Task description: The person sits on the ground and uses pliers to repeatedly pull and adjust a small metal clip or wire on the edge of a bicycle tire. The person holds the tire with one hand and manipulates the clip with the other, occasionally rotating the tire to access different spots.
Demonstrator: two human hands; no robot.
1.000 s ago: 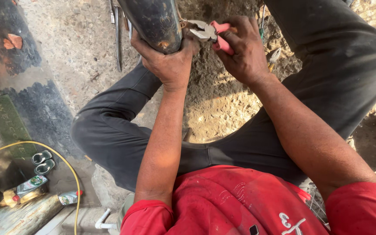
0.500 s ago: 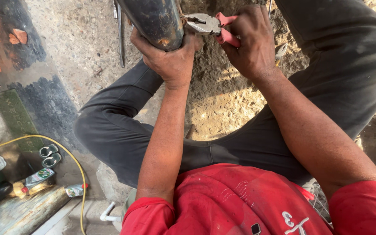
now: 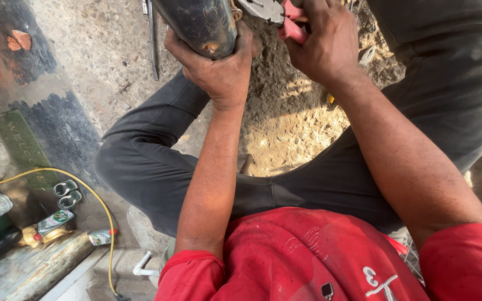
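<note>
My left hand [image 3: 218,69] grips the lower end of a thick dark pipe [image 3: 199,22] that runs up out of the top of the view. My right hand [image 3: 322,42] is closed around the pink handles of a pair of pliers [image 3: 277,14], whose metal jaws meet the pipe's right side near the top edge. What the jaws bite on is cut off by the frame. I squat over sandy, dug-up ground [image 3: 291,122] in dark trousers and a red shirt.
A thin metal rod [image 3: 153,44] lies on the concrete left of the pipe. A yellow hose [image 3: 93,195] curves across the lower left, near small cans and bottles [image 3: 57,220], a green mat [image 3: 20,147] and a white pipe fitting [image 3: 143,267].
The view has tilted, so pipe, hands and pliers sit higher in the frame. Both hands keep their grip and the pliers stay against the pipe.
</note>
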